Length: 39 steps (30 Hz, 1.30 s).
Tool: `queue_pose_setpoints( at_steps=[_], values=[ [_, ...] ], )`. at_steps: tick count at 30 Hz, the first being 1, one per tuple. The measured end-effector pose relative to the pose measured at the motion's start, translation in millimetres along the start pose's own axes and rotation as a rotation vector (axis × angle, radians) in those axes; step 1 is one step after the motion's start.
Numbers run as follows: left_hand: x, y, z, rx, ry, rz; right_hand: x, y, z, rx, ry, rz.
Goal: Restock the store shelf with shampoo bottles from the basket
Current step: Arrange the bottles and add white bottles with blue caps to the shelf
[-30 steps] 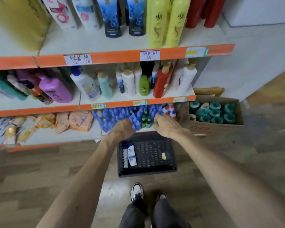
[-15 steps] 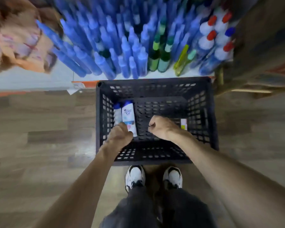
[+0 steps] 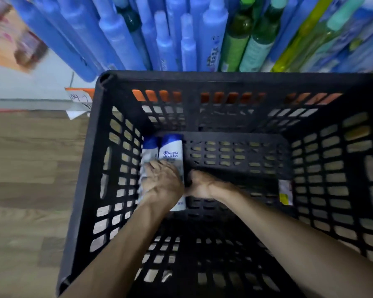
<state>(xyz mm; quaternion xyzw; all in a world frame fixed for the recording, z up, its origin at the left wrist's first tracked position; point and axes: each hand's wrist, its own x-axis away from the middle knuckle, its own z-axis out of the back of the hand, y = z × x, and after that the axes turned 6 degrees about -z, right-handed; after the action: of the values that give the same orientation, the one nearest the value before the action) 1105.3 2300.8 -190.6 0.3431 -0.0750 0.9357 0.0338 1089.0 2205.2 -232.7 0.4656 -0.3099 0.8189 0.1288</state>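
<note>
I had both arms down in basket (image 3: 99, 147). L grip (image 3: 163, 183) palm-down, fingers (image 3: 153, 168) curled onto wall-side bottle (image 3: 149, 151) beneath; R grip (image 3: 199, 186) fisted, labelled bottle (image 3: 170, 152) at its left, clamp unclear.

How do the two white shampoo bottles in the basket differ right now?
The wall-side bottle lies against the left wall of the basket; the logo bottle lies beside it, nearer the middle. The logo bottle shows a readable printed front; the wall-side bottle's face is blurred. Both are white with blue caps, lie flat with caps toward the shelf, under the left hand.
</note>
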Motion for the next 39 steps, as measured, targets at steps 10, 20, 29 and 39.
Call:
queue_pose_setpoints(
  at_steps=[10,20,29,39],
  values=[
    [-24,-22,2,0.184,0.048,0.066,0,-4,-1,-0.372,-0.113,-0.006],
    [-32,-41,-15,0.718,-0.160,0.035,-12,7,-8,-0.572,0.063,-0.139],
    [-37,-39,-13,1.014,-0.152,0.149,-20,3,-6,-0.494,0.287,-0.222],
    [-32,-32,-16,1.120,-0.133,0.116,-11,14,11,-0.442,0.203,-0.213]
  ],
)
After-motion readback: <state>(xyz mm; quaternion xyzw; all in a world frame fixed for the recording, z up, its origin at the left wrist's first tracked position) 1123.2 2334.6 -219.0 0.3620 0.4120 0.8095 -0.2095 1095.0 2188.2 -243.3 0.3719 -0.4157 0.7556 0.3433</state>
